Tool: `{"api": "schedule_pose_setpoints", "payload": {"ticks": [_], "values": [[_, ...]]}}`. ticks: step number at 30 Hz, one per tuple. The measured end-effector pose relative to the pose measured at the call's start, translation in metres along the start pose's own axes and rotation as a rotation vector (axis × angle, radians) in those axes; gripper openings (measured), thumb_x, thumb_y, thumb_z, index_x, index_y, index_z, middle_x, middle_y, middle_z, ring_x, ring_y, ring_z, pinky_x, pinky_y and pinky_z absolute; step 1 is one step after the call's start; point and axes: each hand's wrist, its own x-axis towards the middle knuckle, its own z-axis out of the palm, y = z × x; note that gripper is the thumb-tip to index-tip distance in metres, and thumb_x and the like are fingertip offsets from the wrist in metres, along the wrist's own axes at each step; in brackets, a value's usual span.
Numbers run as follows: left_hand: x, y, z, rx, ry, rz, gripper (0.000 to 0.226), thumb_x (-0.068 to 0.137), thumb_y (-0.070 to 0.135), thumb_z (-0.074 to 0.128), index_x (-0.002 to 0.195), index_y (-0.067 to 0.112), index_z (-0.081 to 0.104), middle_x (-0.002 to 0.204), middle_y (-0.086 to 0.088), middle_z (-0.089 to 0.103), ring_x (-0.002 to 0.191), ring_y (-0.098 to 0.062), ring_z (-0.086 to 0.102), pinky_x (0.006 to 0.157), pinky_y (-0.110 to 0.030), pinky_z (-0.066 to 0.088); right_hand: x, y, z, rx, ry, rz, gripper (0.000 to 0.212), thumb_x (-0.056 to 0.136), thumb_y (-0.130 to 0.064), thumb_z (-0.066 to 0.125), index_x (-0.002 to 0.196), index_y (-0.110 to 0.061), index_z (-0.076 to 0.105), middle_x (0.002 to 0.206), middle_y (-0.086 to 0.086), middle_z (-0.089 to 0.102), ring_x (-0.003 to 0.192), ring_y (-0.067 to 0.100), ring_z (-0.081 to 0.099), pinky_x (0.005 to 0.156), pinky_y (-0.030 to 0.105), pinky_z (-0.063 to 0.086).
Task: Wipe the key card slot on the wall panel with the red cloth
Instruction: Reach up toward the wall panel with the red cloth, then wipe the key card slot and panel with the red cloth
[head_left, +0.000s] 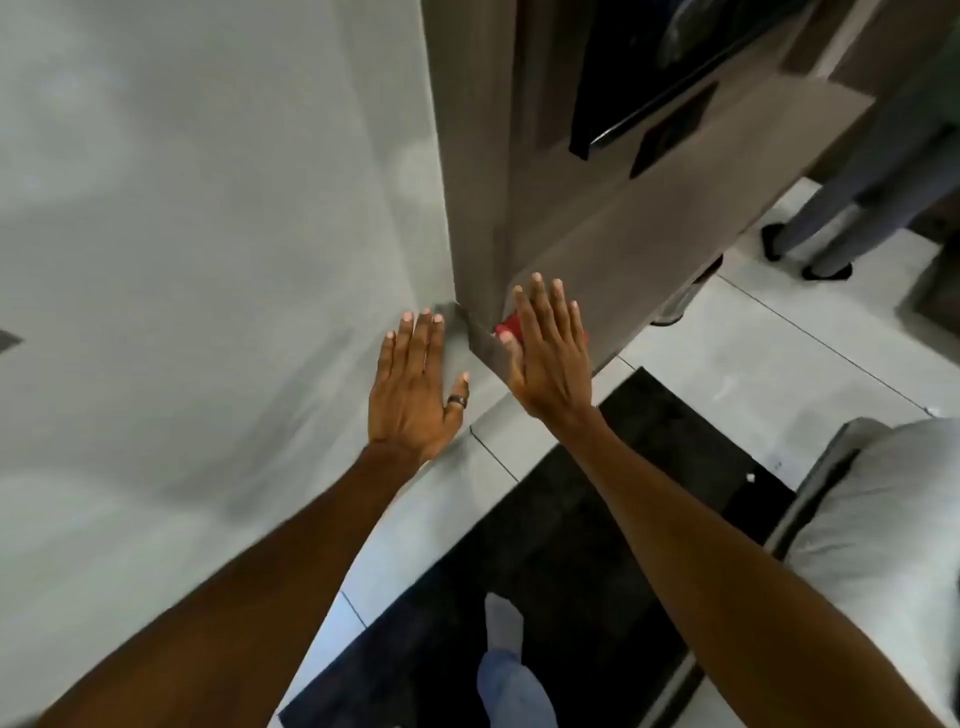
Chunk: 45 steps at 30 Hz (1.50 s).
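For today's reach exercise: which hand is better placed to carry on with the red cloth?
Right. The right hand already lies flat over the red cloth; the left hand is bare, beside it.

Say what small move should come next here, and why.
Probably close the right hand on the red cloth and raise it. The hand lies flat over the cloth, both hands are low against the wall, and no card slot is in view.

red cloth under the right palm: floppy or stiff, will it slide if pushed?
Probably floppy: the red cloth shows only as a soft bunched edge beside the flat right hand. It likely slides easily, since the wood-grain panel behind it looks smooth. Likely light; an open palm alone pins it there.
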Motion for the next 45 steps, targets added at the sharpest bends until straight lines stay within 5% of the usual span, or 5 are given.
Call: {"api": "schedule_pose_setpoints", "payload": {"ticks": [6,15,23,35,45], "values": [[0.037,0.022,0.077,-0.087,0.022,-0.034,0.075,0.107,0.056,0.023,0.161,0.005,0.031,0.167,-0.015,0.03,0.156,-0.034,0.025,0.128,-0.043,0.016,0.028,0.074,0.073,-0.074,-0.335,0.079,0.091,0.097,-0.073,-0.01,0.164,-0.018,0.017,0.174,0.006,0.013,0.163,0.03,0.004,0.133,0.051,0.001],[-0.005,0.0,0.053,-0.063,-0.021,0.006,0.071,0.107,0.049,0.031,0.16,0.003,0.032,0.166,-0.016,0.031,0.156,-0.035,0.024,0.127,-0.049,0.025,0.015,0.044,0.067,-0.032,-0.339,0.246,0.08,0.096,-0.028,0.07,0.162,-0.018,0.026,0.172,0.009,0.023,0.16,0.038,0.014,0.13,0.054,0.002],[-0.08,-0.074,-0.081,0.029,0.234,0.03,0.073,0.107,0.045,0.039,0.164,0.004,0.019,0.173,-0.012,0.011,0.16,-0.03,0.004,0.131,-0.04,0.0,-0.046,-0.147,0.006,1.461,-0.144,0.967,0.04,0.103,-0.024,0.063,0.14,-0.011,0.055,0.14,0.016,0.063,0.126,0.034,0.062,0.115,0.048,0.048],[-0.271,-0.254,-0.3,0.245,0.776,-0.106,0.07,0.103,0.036,0.047,0.161,0.005,0.022,0.169,-0.014,0.017,0.16,-0.031,0.005,0.13,-0.051,0.01,-0.087,-0.496,-0.057,1.544,0.238,0.285,0.052,0.103,-0.019,0.063,0.148,-0.037,0.046,0.153,-0.009,0.052,0.138,0.015,0.053,0.121,0.047,0.044],[-0.339,-0.384,-0.389,0.446,0.955,-0.284,0.065,0.106,0.034,0.042,0.16,0.001,0.028,0.168,-0.019,0.021,0.16,-0.031,0.005,0.131,-0.049,0.006,-0.089,-0.638,-0.007,0.585,0.505,-0.602,0.066,0.105,-0.051,0.045,0.161,-0.02,0.032,0.173,0.008,0.02,0.163,0.031,0.007,0.132,0.057,0.011]]}}
